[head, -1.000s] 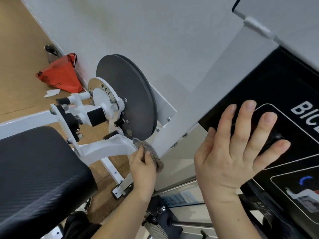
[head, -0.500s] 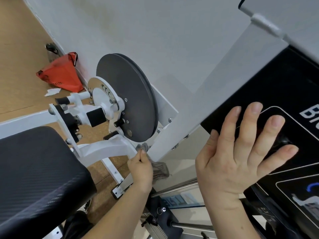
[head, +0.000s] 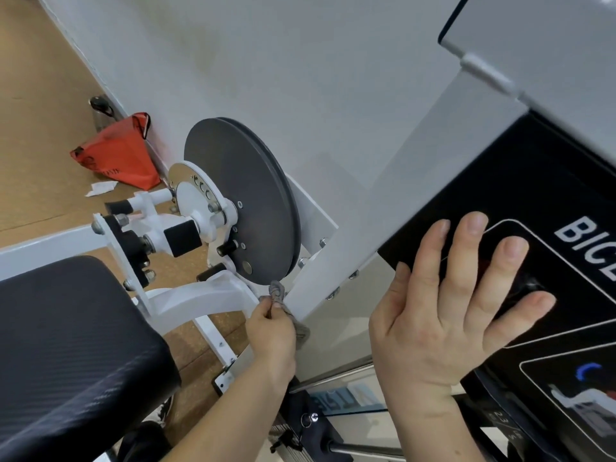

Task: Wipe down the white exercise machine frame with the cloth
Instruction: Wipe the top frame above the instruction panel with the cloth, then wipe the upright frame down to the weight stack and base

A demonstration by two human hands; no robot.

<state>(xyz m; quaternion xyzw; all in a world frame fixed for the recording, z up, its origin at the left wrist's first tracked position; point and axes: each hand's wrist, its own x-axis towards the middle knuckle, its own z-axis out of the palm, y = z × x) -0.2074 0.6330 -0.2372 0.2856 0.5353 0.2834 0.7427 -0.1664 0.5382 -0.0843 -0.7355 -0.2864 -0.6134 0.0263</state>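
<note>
Cloth (head: 276, 292) sits bunched in my left hand (head: 271, 331), fingers and thumb pinched round it, at the lower middle of the frame. A second ago it lay spread along the lower edge of the slanted white frame beam (head: 383, 201). Now its twisted tip is pushed up into the gap where that beam meets the curved white arm (head: 200, 300), just under the rim of the dark grey pulley disc (head: 240, 201). I judge the flat edge is done and I am onto the awkward joint, with most of the long beam above not yet reached.

My right hand (head: 443, 315) has not shifted. It stays flat and splayed on the black instruction panel (head: 550, 181) at the right, holding nothing, bracing me.

The beam looks like glossy white-painted metal, running from the lower middle up toward the upper right, with bolts at its lower end. I see no obvious grime, though fine dust would not show from here. The cloth is grey and small, its tail hanging under my palm.
</note>
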